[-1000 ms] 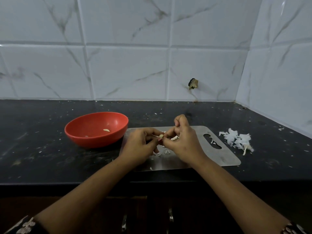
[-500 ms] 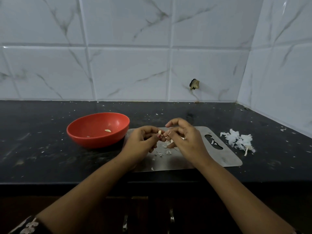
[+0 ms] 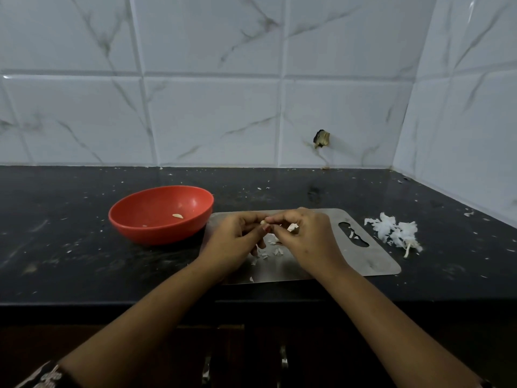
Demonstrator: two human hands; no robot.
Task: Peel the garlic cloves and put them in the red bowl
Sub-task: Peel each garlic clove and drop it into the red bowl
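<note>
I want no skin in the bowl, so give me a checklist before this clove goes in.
1. Garlic clove pinched between left hand and right hand: ok.
2. Clove fully peeled: cannot tell, fingers cover it.
3. Red bowl upright beside the steel board: ok.
4. Way from hands to bowl unobstructed: ok.
5. Bowl free of skin: cannot tell; a peeled clove and a speck lie inside.

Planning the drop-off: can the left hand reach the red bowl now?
Probably yes: the red bowl sits just left of the left hand, which pinches a garlic clove; nothing lies between them.
</note>
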